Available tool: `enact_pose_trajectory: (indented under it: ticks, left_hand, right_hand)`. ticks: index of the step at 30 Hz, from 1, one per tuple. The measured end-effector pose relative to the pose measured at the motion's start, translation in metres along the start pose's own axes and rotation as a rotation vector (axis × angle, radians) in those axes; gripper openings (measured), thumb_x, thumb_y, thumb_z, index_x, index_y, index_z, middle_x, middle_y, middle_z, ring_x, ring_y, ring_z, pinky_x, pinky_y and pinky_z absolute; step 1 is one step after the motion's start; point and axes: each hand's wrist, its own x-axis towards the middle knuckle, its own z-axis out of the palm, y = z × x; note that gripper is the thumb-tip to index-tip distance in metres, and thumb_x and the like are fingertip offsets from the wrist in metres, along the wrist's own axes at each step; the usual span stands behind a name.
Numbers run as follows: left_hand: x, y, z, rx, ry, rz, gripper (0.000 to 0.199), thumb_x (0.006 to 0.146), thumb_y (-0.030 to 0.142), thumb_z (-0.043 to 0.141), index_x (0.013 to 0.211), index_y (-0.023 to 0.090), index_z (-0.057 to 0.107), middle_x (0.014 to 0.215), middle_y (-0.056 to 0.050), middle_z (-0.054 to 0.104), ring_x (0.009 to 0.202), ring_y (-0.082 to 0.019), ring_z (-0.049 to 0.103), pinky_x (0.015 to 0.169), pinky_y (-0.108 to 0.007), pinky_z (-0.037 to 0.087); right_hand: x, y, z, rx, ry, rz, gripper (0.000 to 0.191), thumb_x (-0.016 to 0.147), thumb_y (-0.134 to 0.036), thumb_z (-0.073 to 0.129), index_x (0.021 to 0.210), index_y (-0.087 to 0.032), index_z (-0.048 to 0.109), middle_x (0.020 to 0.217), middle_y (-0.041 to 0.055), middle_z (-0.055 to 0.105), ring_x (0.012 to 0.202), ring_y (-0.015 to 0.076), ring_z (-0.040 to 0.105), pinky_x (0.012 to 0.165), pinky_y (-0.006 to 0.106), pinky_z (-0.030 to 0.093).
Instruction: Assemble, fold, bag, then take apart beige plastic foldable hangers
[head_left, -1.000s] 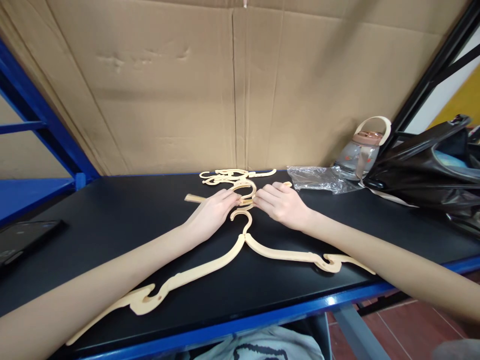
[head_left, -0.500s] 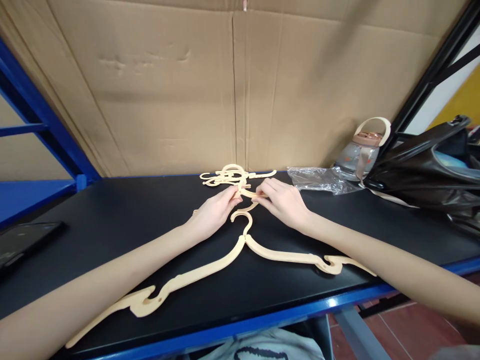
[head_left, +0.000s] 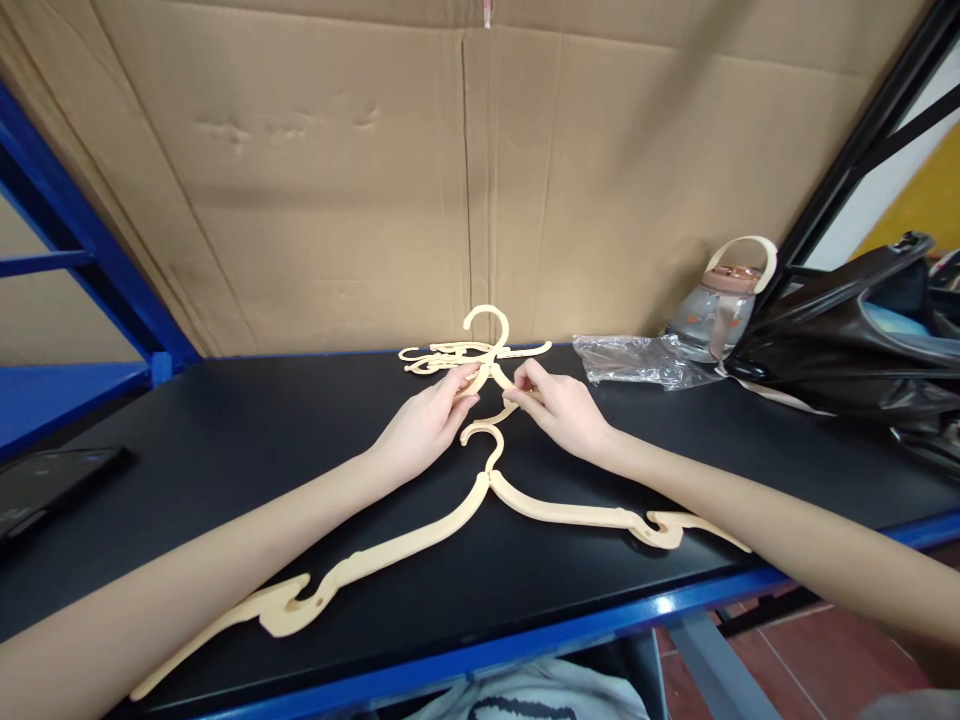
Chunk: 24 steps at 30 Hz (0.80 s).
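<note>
Between my two hands is a cream plastic hanger with its hook pointing up. My left hand pinches its left arm just below the hook, and my right hand grips the right arm. Nearer to me, an unfolded cream hanger lies flat on the black tabletop; its outer ends pass close to my forearms. Several more cream hangers lie in a pile behind my hands, partly hidden by the held one. Part of another curved cream piece shows beneath my hands.
A clear plastic bag lies at the back right beside a transparent bottle with a handle. A black bag fills the right end. At the left edge rests a dark phone. Cardboard stands along the back.
The held hanger's hook has swung upright and now stands higher above my hands. Its two arms slope down to either side. Both hands have barely moved; the front hanger stays put.
</note>
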Motion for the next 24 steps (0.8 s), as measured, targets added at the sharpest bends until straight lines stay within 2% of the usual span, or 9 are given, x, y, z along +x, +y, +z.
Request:
enact_pose_trajectory:
  ticks: [4,9,14,18,24]
  left_hand:
    - [0.003,-0.004,0.0,0.148,0.049,-0.03,0.025,0.095,0.029,0.04,0.112,0.02,0.055,0.112,-0.006,0.066,0.103,-0.024,0.062,0.09,-0.039,0.046]
    - [0.005,-0.014,0.0,0.135,0.06,-0.096,0.024,0.095,0.031,0.041,0.096,0.018,0.06,0.098,-0.007,0.066,0.093,-0.024,0.061,0.081,-0.037,0.048]
    - [0.005,-0.017,-0.003,0.11,0.18,-0.136,0.027,0.095,0.032,0.041,0.109,0.022,0.062,0.115,-0.005,0.063,0.103,-0.023,0.056,0.092,-0.037,0.043]
    - [0.004,-0.02,-0.005,-0.002,0.235,-0.248,0.029,0.094,0.033,0.044,0.117,0.025,0.059,0.103,-0.002,0.068,0.087,-0.019,0.062,0.082,-0.032,0.046]
    - [0.004,-0.014,-0.006,-0.005,0.211,-0.271,0.026,0.094,0.032,0.045,0.113,0.025,0.061,0.101,-0.002,0.07,0.093,-0.021,0.063,0.081,-0.031,0.045]
  right_hand:
    - [0.002,0.007,0.001,0.206,0.025,0.114,0.016,0.092,-0.037,0.05,0.086,-0.024,0.044,0.072,-0.0046,0.062,0.066,0.0159,0.061,0.064,0.027,0.04]
    - [0.004,0.011,0.0,0.302,0.095,0.204,0.021,0.089,-0.038,0.054,0.1,-0.026,0.041,0.068,-0.0071,0.064,0.065,0.0171,0.063,0.069,0.03,0.042]
    - [0.006,0.018,0.0,0.373,0.154,0.195,0.023,0.088,-0.041,0.053,0.102,-0.026,0.041,0.067,-0.0069,0.063,0.061,0.0158,0.059,0.061,0.028,0.041]
    - [0.008,0.025,0.0,0.402,0.205,0.198,0.026,0.088,-0.043,0.054,0.103,-0.025,0.042,0.068,-0.0053,0.063,0.061,0.0162,0.059,0.06,0.028,0.042]
    - [0.01,0.032,0.001,0.396,0.165,0.15,0.026,0.088,-0.035,0.052,0.109,-0.025,0.042,0.078,-0.0025,0.063,0.068,0.0172,0.062,0.064,0.03,0.047]
